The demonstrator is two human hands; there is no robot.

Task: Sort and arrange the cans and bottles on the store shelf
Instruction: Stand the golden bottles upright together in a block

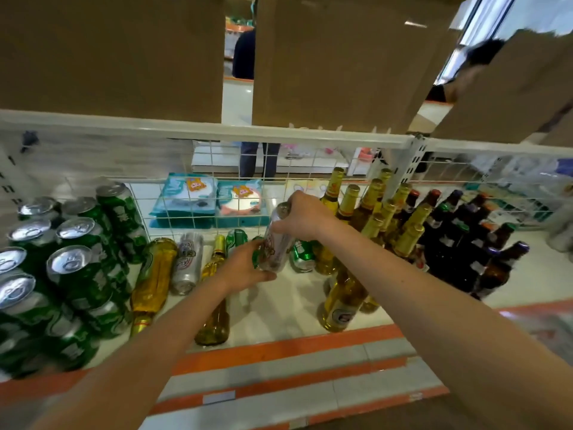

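Note:
A silver can (277,243) is held tilted above the white shelf (279,308), mid-frame. My right hand (305,217) grips its upper part and my left hand (245,266) holds its lower end. Stacked green cans (71,262) stand at the left. Lying on the shelf are a yellow bottle (155,277), another silver can (187,262), a second yellow bottle (214,308) and green cans (302,254). Upright gold-capped yellow bottles (381,218) stand to the right, with dark brown bottles (465,240) beyond them.
A white wire grid (198,193) backs the shelf, with blue packets (207,200) behind it. Cardboard boxes (341,57) sit on the shelf above. The orange and white shelf edge (279,361) runs along the front. A person's legs (259,159) show through the grid.

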